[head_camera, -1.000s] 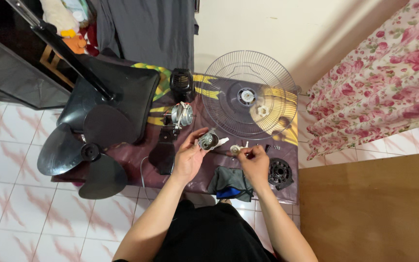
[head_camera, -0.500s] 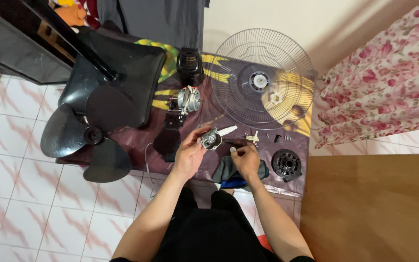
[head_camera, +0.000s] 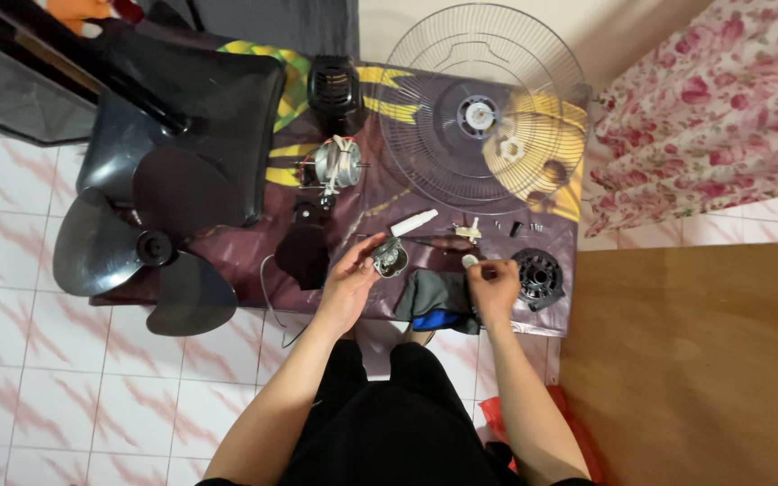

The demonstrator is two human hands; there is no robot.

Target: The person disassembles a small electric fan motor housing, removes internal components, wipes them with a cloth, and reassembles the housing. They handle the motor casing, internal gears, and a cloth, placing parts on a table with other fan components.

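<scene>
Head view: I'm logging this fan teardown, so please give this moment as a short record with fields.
Left hand: holds a small grey metal motor part
Right hand: pinches a small pale round piece
Between hands: dark grey cloth
Right of right hand: round black vented cap
Above hands: silver motor with wires, round wire fan guard
Left side: black three-blade fan propeller
Surface: dark purple patterned mat

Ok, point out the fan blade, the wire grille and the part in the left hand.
fan blade (head_camera: 141, 247): head view, hub.
wire grille (head_camera: 479, 115): head view, centre cap.
small metal part (head_camera: 391, 258): head view, its body, held by left hand (head_camera: 348, 283).
</scene>
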